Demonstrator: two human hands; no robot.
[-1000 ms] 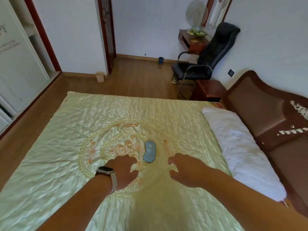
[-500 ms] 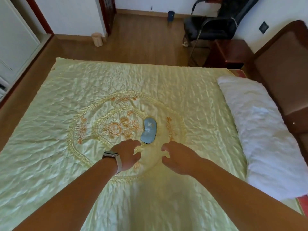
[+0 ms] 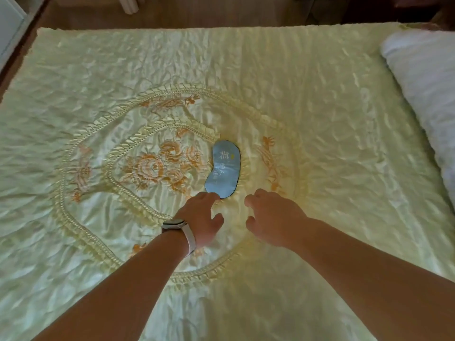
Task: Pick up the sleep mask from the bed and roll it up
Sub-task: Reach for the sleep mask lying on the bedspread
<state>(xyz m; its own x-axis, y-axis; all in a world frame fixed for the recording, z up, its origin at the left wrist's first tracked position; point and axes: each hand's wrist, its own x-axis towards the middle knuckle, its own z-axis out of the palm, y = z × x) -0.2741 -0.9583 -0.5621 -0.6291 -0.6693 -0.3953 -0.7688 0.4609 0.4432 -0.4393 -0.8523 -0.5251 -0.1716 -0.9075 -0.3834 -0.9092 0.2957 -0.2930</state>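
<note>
Pickup not yet made; sleep mask [image 3: 223,169] lies flat at the middle of the frame on the bed [image 3: 307,94], unrolled; left hand [image 3: 200,219] spread loosely, empty, fingertip at the mask's near end; right hand [image 3: 272,215] fingers curled apart, empty, just beside it; lifting and rolling remain; mask's strap hidden, printed characters hard to read.

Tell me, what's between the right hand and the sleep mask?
Nothing but bare yellow bedspread. In the head view, the right hand sits just short of the blue sleep mask, with only cloth between them.
</note>
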